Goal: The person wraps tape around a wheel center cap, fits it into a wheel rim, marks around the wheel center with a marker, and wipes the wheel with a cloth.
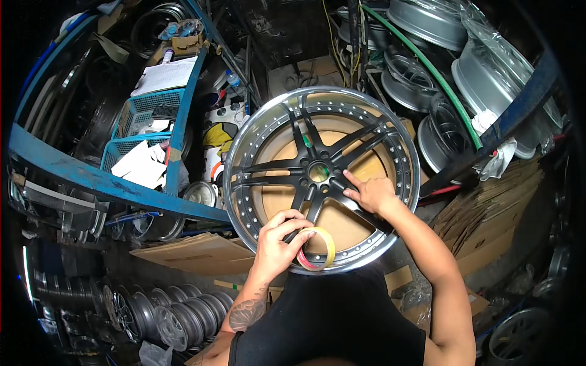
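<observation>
Okay, so a wheel [307, 174] with dark spokes and a shiny silver lip sits front and center, right in front of the person's black top [342, 320]. Small studs run in a ring around it just inside the lip, and a tan, cardboard-looking sheet [282, 204] shows through the gaps between spokes.

The left hand [282, 243] is at the near edge of the wheel, a bit left of middle, with thumb and fingers closed on a yellowish roll of tape [331, 247]. The roll is tilted up, hanging over the near lip, with some pinkish red on its lower side.

The right hand [370, 195] is over the spokes just right of the center hole. Thumb and forefinger are spread, tips on the dark metal, so it's basically open and not wrapped around anything I can see.

Around that it's pretty packed: a blue shelf [70, 165] on the left with blue baskets [148, 108] and loose papers [139, 166], more silver wheels [427, 25] piled on the right behind a green pipe [430, 76], flattened cardboard [497, 216] below those, and another row of wheels [183, 320] at lower left.
</observation>
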Demonstrator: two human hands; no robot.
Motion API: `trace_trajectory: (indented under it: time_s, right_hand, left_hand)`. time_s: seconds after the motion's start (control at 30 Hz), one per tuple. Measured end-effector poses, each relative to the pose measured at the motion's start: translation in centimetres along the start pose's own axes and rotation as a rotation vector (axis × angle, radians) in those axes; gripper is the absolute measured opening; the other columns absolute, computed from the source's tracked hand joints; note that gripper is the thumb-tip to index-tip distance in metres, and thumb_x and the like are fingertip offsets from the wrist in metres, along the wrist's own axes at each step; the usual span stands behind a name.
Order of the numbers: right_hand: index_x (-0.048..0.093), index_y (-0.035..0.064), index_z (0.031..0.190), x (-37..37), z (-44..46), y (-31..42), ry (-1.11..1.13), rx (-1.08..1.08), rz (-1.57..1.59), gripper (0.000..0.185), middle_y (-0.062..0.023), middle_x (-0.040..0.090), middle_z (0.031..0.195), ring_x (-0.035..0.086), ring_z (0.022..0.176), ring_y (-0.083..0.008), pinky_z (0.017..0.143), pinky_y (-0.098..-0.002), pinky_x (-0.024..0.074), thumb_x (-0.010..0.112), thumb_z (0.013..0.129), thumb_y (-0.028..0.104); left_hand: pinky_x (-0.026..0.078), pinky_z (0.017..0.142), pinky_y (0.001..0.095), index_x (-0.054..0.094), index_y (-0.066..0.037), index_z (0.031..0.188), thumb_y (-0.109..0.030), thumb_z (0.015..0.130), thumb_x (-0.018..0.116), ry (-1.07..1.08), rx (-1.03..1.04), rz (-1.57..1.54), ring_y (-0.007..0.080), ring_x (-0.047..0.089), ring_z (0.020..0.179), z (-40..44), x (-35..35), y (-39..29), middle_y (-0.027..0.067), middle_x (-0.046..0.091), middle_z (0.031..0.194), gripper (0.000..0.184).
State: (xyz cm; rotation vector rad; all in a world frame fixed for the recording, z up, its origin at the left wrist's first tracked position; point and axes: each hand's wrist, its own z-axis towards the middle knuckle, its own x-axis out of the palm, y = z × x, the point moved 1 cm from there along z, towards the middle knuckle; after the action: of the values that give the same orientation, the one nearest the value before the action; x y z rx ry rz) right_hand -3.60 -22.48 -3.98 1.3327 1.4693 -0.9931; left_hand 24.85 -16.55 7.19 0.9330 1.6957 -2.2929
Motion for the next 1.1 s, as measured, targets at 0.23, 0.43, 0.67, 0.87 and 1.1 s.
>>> trace_trajectory:
  time_s: [0.23, 0.43, 0.67, 0.87, 1.1]
  right_hand:
    - [0.057, 0.0148, 0.148, -3.2, -2.8, 0.1, -0.149, 0.019, 0.237, 0.059, -0.0182, 0.077, 0.099, 0.076, 0.091, -0.0332, 0.077, -0.0432, 0.0573, 0.048, 0.105, 0.054]
    - [0.064, -0.002, 0.135, -7.5, -9.9, 4.3, -0.213, -0.406, 1.414, 0.039, -0.014, 0.077, 0.109, 0.073, 0.104, -0.0205, 0.096, -0.0346, 0.0553, 0.067, 0.099, 0.014]
    - [0.075, -0.0007, 0.112, -7.3, -11.1, 6.2, -0.346, -0.372, 1.532, 0.019, -0.0144, 0.078, 0.097, 0.078, 0.091, -0.0213, 0.08, -0.0317, 0.0595, 0.071, 0.096, 0.009]
    - [0.075, 0.0023, 0.104, -7.7, -11.9, 5.6, -0.458, -0.429, 1.089, 0.015, -0.0112, 0.077, 0.087, 0.077, 0.08, -0.0226, 0.074, -0.0314, 0.0597, 0.075, 0.089, 0.004]
    - [0.065, 0.0052, 0.085, -7.1, -11.9, 6.5, -0.665, -0.46, 0.886, 0.018, -0.0088, 0.072, 0.076, 0.074, 0.069, -0.0247, 0.066, -0.0329, 0.0577, 0.079, 0.074, 0.001]
  left_hand:
    - [0.056, 0.088, 0.035, 0.08, -0.002, 0.102, -0.01, 0.085, 0.083, -0.062, 0.014, -0.037, 0.0246, 0.071, 0.099, 0.7, 0.7, 0.8, 0.0122, 0.072, 0.107, 0.018]
    - [0.056, 0.088, 0.0356, 0.08, -0.001, 0.101, -0.005, 0.083, 0.083, -0.244, 0.06, -0.062, 0.0259, 0.072, 0.097, 1.0, 0.6, 0.9, 0.014, 0.072, 0.108, 0.019]
    - [0.056, 0.086, 0.0361, 0.08, -0.003, 0.1, -0.006, 0.082, 0.083, -0.207, 0.137, 0.049, 0.026, 0.072, 0.096, 1.7, 0.3, -0.6, 0.013, 0.072, 0.107, 0.019]
    - [0.056, 0.085, 0.0375, 0.081, -0.008, 0.098, -0.013, 0.082, 0.084, -0.091, 0.1, 0.178, 0.0259, 0.07, 0.097, 1.8, -0.1, -1.3, 0.0083, 0.071, 0.103, 0.017]
    - [0.055, 0.083, 0.0386, 0.08, -0.009, 0.097, -0.015, 0.082, 0.085, -0.074, 0.161, 0.233, 0.0273, 0.069, 0.095, 1.6, 0.3, -0.9, 0.0075, 0.071, 0.102, 0.017]
